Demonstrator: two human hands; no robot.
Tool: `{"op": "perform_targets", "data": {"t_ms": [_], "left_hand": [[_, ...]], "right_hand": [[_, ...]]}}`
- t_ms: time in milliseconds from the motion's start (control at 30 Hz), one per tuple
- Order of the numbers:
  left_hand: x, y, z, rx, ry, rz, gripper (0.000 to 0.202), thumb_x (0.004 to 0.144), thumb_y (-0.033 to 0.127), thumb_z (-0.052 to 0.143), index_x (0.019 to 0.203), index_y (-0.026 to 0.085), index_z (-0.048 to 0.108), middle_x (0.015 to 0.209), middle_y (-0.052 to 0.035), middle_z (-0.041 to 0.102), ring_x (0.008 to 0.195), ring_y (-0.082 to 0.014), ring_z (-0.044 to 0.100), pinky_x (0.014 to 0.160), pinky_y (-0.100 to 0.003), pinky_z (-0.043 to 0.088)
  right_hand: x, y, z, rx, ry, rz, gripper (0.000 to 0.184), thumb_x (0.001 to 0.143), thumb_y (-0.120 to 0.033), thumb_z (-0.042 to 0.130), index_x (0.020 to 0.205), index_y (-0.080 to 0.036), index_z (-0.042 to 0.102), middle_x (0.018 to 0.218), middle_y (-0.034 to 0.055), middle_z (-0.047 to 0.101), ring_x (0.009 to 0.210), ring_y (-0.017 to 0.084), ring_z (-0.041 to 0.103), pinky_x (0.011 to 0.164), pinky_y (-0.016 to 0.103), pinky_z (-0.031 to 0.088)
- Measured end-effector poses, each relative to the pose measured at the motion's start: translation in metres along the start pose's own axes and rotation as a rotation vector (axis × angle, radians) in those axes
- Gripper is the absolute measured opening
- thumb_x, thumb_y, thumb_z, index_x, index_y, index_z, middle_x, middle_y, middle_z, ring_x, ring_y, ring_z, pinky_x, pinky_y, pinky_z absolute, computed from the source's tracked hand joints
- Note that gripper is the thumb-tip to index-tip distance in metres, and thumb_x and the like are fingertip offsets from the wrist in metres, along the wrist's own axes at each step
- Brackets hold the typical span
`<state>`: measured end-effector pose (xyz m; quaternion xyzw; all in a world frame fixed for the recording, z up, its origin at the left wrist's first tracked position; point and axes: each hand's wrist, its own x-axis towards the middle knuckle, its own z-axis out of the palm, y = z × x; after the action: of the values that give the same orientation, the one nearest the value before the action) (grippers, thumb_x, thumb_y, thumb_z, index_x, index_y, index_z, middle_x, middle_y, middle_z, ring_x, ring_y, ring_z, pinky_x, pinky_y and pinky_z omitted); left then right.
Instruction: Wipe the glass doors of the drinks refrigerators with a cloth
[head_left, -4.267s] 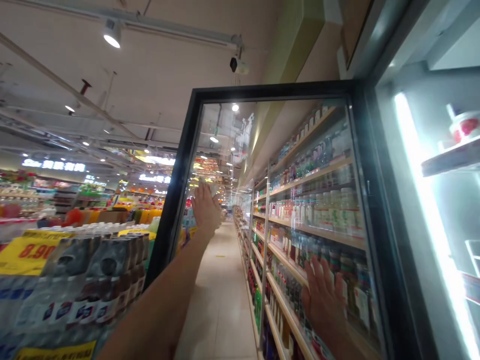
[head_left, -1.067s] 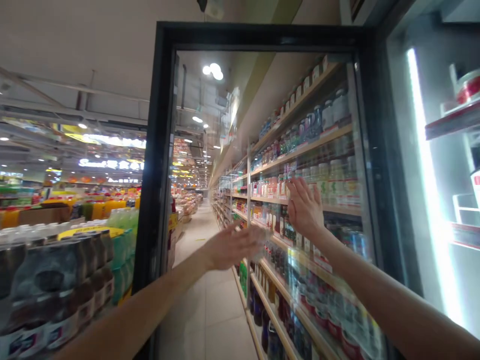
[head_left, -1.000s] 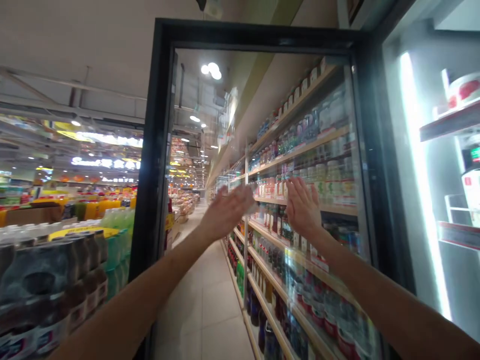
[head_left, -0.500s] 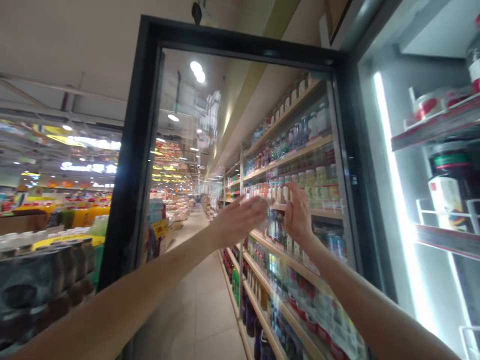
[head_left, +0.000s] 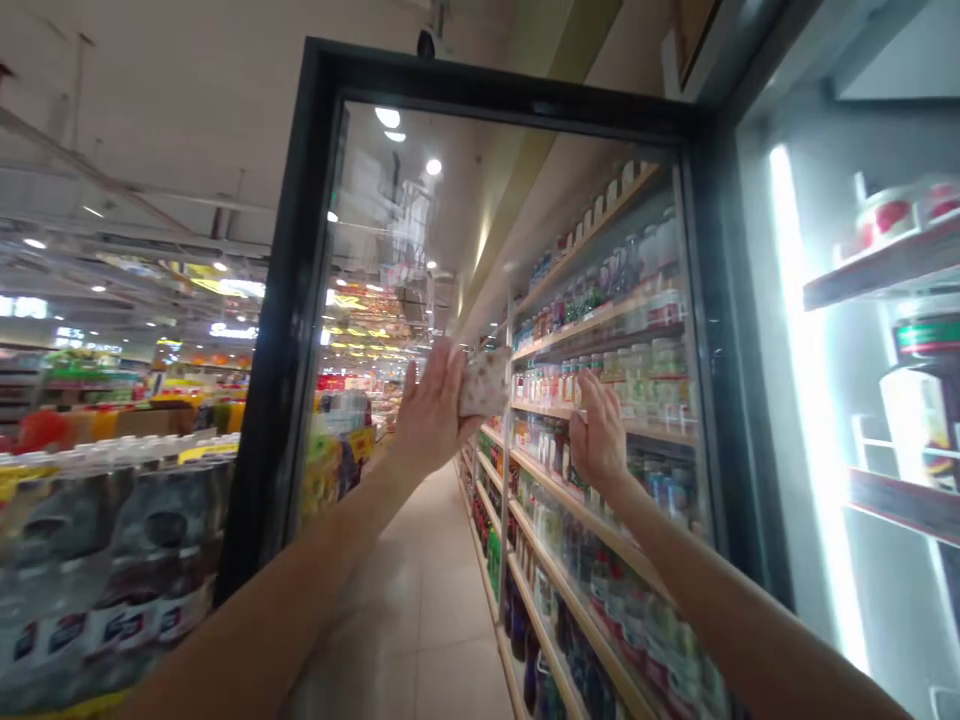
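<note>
- The left fingers [head_left: 442, 365] are held nearly straight, and a small speckled cloth [head_left: 484, 383] is pinned under them against the glass, its edge showing past the fingertips.
- The right fingers [head_left: 600, 395] are spread and laid flat on the pane; nothing is gripped.
- The left hand [head_left: 431, 410] is set at mid-height on the glass door [head_left: 390, 270], with the right hand [head_left: 598, 440] just beside it, nearer the hinge side.
- The door, edged by a black frame [head_left: 285, 300], is swung open from the lit cooler [head_left: 885, 265]; bottle shelves [head_left: 600, 320] are seen through the pane.
- Wiping is judged to be under way at mid-pane. No line between wiped and unwiped glass can be made out, so the share done cannot be told.
</note>
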<state>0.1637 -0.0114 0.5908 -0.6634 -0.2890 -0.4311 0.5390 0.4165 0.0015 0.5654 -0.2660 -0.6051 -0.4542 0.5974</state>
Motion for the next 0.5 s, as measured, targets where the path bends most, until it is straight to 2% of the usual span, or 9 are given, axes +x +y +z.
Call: {"op": "perform_targets", "data": {"t_ms": [67, 167, 233, 300, 333, 400, 467, 500], "left_hand": [[-0.001, -0.002, -0.002, 0.048, 0.001, -0.110, 0.079, 0.084, 0.055, 0.038, 0.140, 0.005, 0.015, 0.146, -0.0211, 0.020, 0.138, -0.0295, 0.007, 0.109, -0.052, 0.011], [0.002, -0.005, -0.006, 0.081, -0.063, -0.097, 0.071, 0.086, 0.049, 0.037, 0.140, 0.007, 0.019, 0.147, -0.0180, 0.021, 0.138, -0.0290, 0.007, 0.109, -0.051, 0.010], [0.000, -0.005, -0.012, 0.096, -0.094, -0.113, 0.063, 0.088, 0.040, 0.035, 0.140, 0.010, 0.020, 0.148, -0.0162, 0.020, 0.138, -0.0273, 0.008, 0.109, -0.050, 0.011], [-0.008, -0.006, -0.019, 0.097, -0.122, -0.109, 0.062, 0.087, 0.039, 0.035, 0.141, 0.011, 0.020, 0.148, -0.0149, 0.020, 0.138, -0.0257, 0.009, 0.110, -0.048, 0.013], [-0.014, -0.007, -0.023, 0.093, -0.130, -0.094, 0.065, 0.087, 0.043, 0.036, 0.141, 0.011, 0.019, 0.148, -0.0152, 0.021, 0.138, -0.0255, 0.010, 0.110, -0.047, 0.013], [-0.027, -0.009, -0.031, 0.084, -0.127, -0.061, 0.075, 0.084, 0.053, 0.039, 0.141, 0.009, 0.018, 0.146, -0.0162, 0.024, 0.138, -0.0257, 0.013, 0.111, -0.046, 0.013], [-0.038, -0.010, -0.037, 0.080, -0.112, -0.062, 0.081, 0.082, 0.059, 0.039, 0.141, 0.009, 0.017, 0.146, -0.0157, 0.026, 0.137, -0.0255, 0.015, 0.111, -0.045, 0.013], [-0.042, -0.009, -0.039, 0.083, -0.105, -0.071, 0.080, 0.082, 0.060, 0.038, 0.141, 0.010, 0.016, 0.145, -0.0150, 0.027, 0.137, -0.0252, 0.016, 0.111, -0.045, 0.013]], "right_hand": [[0.007, -0.016, -0.002, 0.003, 0.000, -0.004, 0.051, 0.088, -0.024, 0.032, 0.139, -0.023, 0.025, 0.140, 0.0115, 0.038, 0.132, 0.021, 0.031, 0.106, 0.049, 0.023], [0.028, -0.067, 0.005, 0.065, -0.060, -0.030, 0.047, 0.088, -0.026, 0.033, 0.135, -0.021, 0.035, 0.143, 0.0094, 0.033, 0.135, 0.021, 0.023, 0.109, 0.048, 0.017], [0.041, -0.107, 0.017, 0.135, -0.206, -0.092, 0.045, 0.088, -0.026, 0.034, 0.132, -0.020, 0.040, 0.141, 0.0070, 0.038, 0.133, 0.018, 0.028, 0.109, 0.042, 0.019], [0.047, -0.131, 0.028, 0.129, -0.284, -0.072, 0.045, 0.086, -0.028, 0.039, 0.130, -0.021, 0.042, 0.139, 0.0056, 0.041, 0.132, 0.020, 0.028, 0.109, 0.045, 0.019], [0.047, -0.133, 0.031, 0.114, -0.302, -0.073, 0.043, 0.086, -0.028, 0.041, 0.128, -0.022, 0.045, 0.139, 0.0049, 0.041, 0.132, 0.021, 0.028, 0.108, 0.047, 0.019], [0.042, -0.114, 0.028, 0.069, -0.295, -0.081, 0.037, 0.085, -0.027, 0.044, 0.120, -0.025, 0.053, 0.139, 0.0043, 0.042, 0.132, 0.022, 0.028, 0.107, 0.049, 0.020], [0.036, -0.071, 0.013, 0.012, -0.234, -0.037, 0.032, 0.084, -0.026, 0.045, 0.113, -0.025, 0.058, 0.139, 0.0058, 0.041, 0.132, 0.023, 0.028, 0.106, 0.050, 0.022], [0.034, -0.045, 0.003, -0.023, -0.173, 0.034, 0.032, 0.084, -0.026, 0.045, 0.112, -0.023, 0.059, 0.139, 0.0077, 0.040, 0.132, 0.025, 0.028, 0.105, 0.050, 0.023]]}}
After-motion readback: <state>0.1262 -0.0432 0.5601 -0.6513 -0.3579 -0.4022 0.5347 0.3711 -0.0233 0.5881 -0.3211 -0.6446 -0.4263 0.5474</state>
